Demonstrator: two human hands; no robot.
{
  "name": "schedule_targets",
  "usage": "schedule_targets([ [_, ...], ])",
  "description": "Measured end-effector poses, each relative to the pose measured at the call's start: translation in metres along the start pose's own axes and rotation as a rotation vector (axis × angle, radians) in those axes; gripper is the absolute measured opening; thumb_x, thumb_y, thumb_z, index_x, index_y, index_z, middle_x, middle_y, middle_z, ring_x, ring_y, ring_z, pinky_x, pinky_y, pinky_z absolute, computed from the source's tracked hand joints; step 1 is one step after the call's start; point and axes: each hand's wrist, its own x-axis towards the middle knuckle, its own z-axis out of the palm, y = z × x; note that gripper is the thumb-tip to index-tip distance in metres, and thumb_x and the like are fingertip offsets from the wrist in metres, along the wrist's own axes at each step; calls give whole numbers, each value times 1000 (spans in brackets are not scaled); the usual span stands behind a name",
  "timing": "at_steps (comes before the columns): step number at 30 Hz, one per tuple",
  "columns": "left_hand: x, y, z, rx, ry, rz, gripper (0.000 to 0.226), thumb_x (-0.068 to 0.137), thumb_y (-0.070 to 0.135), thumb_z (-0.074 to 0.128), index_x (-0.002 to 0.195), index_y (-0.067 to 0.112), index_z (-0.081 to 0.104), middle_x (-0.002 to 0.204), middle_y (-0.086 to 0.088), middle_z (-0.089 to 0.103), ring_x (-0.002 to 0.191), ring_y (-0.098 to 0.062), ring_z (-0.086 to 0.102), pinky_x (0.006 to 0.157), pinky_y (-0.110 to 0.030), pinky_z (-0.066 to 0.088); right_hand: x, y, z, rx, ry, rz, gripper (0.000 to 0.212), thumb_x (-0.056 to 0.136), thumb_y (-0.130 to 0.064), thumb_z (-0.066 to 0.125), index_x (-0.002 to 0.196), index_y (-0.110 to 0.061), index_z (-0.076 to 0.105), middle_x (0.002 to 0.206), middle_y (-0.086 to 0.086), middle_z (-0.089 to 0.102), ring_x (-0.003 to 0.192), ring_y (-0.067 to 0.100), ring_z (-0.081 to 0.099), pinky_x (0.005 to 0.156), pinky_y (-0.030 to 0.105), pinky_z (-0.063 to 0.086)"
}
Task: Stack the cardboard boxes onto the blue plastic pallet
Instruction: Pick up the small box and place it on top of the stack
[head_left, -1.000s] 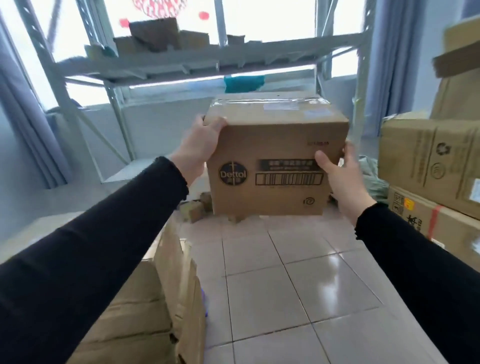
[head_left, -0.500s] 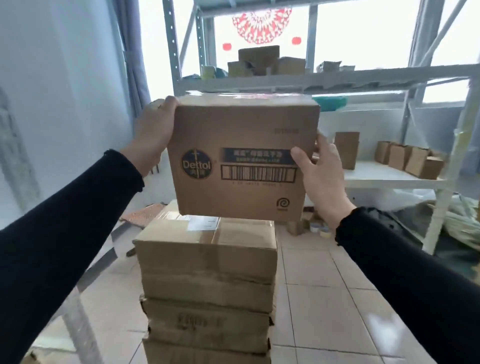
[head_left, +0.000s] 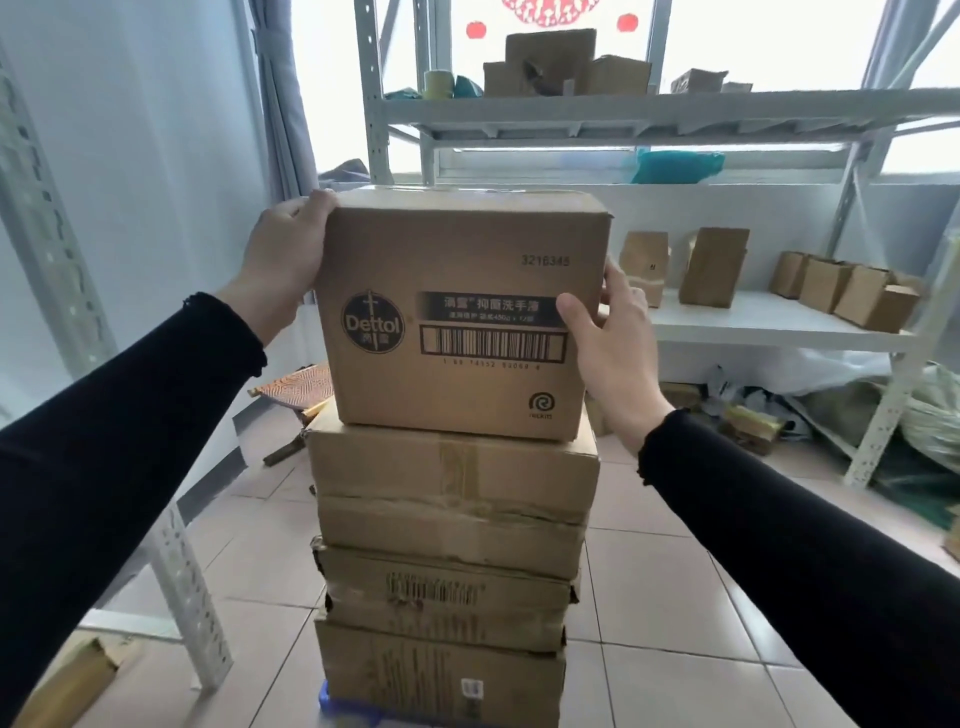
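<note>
A brown Dettol cardboard box (head_left: 462, 312) with a barcode rests on top of a stack of three cardboard boxes (head_left: 452, 540). My left hand (head_left: 283, 260) grips its upper left edge. My right hand (head_left: 610, 343) presses its right side, thumb across the front face. Only a sliver of the blue plastic pallet (head_left: 343, 709) shows under the lowest box, at the bottom of the view.
A white metal shelf rack (head_left: 727, 322) behind the stack holds several small cardboard boxes (head_left: 852, 291). A white rack upright (head_left: 176, 566) stands at the left near the wall. Bags and clutter (head_left: 779, 410) lie under the rack. Tiled floor surrounds the stack.
I turned left from the open floor to the stack. The Dettol box came down from above the stack until its bottom sits on the top box.
</note>
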Motion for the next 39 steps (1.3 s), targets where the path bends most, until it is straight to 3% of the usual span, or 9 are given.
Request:
schedule_targets([
  [4,-2,-1,4,64,-30,29,45,94,61,42,101,21,63,90,2,55,86,-17,53,77,-39,47,-6,5,-4,-12,-9,-5,61,100,-43,57,156,-37,35,131,-3,50,114,19,61,98,47,55],
  [7,-16,-8,5,107,-22,62,54,92,75,36,101,29,63,95,7,63,94,-20,62,86,-44,55,-13,12,-11,40,-28,-37,62,99,-39,60,157,-37,35,137,-4,48,112,8,62,97,40,57],
  [11,-45,-44,2,192,-28,83,62,89,83,34,99,31,66,106,2,71,104,-25,67,91,-53,56,-27,32,-16,47,-70,-65,60,100,-36,61,156,-32,39,139,-6,49,125,6,54,99,32,53],
  [15,-79,-96,5,325,-32,146,56,104,58,41,132,16,63,123,0,68,107,-18,60,91,-36,47,-46,64,-16,-15,-134,-62,66,97,-39,63,157,-28,37,139,-7,50,126,6,53,101,33,52],
  [20,-103,-152,1,400,-146,133,64,98,60,53,150,23,51,141,0,64,126,-18,61,103,-48,51,-60,96,-15,-53,-203,5,69,92,-48,67,152,-31,39,147,-11,54,134,8,51,109,42,46],
  [25,-113,-168,6,354,-207,178,49,93,55,60,140,44,50,130,9,67,119,-14,63,98,-35,51,-70,108,-8,-95,-302,65,80,88,-50,70,156,-40,29,149,-20,52,138,11,46,111,47,43],
  [28,-114,-169,6,365,-205,212,47,95,41,69,140,39,55,128,10,67,116,-13,62,91,-22,48,-74,111,-3,-123,-318,67,84,90,-43,70,159,-42,22,141,-21,58,131,14,52,108,44,45],
  [33,-116,-179,4,329,-187,213,54,91,33,76,142,24,59,130,5,69,116,-16,64,101,-40,52,-80,114,2,-162,-267,58,81,93,-35,70,160,-35,25,127,-17,62,116,12,58,102,39,49],
  [39,-121,-182,6,198,-107,174,49,85,28,82,130,17,67,119,0,74,108,-16,70,97,-35,57,-82,114,5,-151,-197,24,74,88,-39,74,152,-35,36,129,-14,67,113,15,63,98,44,54],
])
